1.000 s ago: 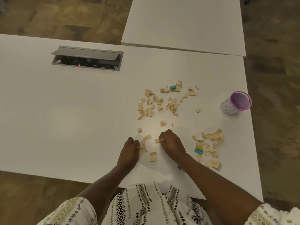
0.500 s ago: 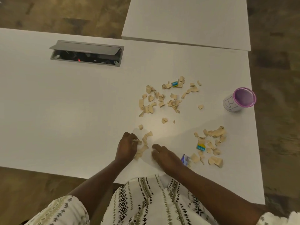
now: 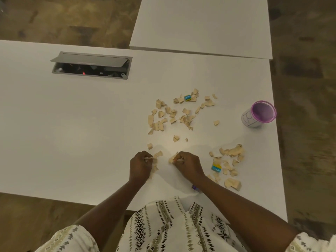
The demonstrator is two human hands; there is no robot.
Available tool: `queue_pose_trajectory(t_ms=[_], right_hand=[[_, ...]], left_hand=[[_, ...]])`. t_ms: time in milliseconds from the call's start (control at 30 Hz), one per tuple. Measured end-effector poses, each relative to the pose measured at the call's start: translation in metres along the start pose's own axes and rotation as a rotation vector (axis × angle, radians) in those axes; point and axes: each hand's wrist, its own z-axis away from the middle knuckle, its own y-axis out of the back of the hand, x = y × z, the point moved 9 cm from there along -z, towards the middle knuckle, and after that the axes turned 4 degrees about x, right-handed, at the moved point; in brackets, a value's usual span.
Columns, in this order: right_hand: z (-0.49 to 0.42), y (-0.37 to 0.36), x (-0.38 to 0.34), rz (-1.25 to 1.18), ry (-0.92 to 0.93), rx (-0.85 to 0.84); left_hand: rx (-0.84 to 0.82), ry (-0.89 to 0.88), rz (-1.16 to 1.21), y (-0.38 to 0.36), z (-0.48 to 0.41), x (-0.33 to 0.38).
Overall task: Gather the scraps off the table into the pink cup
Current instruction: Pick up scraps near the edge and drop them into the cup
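Observation:
Several tan paper scraps [image 3: 171, 113] lie scattered across the white table [image 3: 72, 133], with a second cluster of scraps [image 3: 231, 160] at the right. The pink cup [image 3: 259, 116] stands near the table's right edge, upright, far from both hands. My left hand [image 3: 141, 165] is curled and pinches a thin scrap beside a few loose pieces. My right hand [image 3: 188, 165] is curled too and grips tan scraps at its fingertips. Two small blue-and-yellow scraps lie among the tan ones, one blue scrap [image 3: 187, 97] far and one blue scrap [image 3: 216, 168] near my right wrist.
An open grey cable hatch [image 3: 91, 65] is sunk into the table at the far left. A second white table [image 3: 200, 24] butts against the far edge. A small purple scrap [image 3: 195, 187] lies under my right forearm. The floor is brown.
My right hand moved away from the table's near edge, forward to the scraps next to my left hand, and closed on some. My left hand stayed put, still pinching its scrap.

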Motion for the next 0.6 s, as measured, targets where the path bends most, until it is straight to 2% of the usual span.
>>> queue_pose_trajectory(t_ms=[100, 267, 600], right_hand=[[-0.009, 0.022, 0.010, -0.074, -0.118, 0.029], [-0.021, 0.064, 0.020, -0.134, -0.158, 0.072], [-0.052, 0.214, 0.057, -0.119, -0.163, 0.343]], left_hand=[[-0.004, 0.100, 0.082, -0.011, 0.001, 0.017], [-0.039, 0.182, 0.198, -0.042, -0.002, 0.054], [-0.115, 0.118, 0.322, -0.127, -0.019, 0.202]])
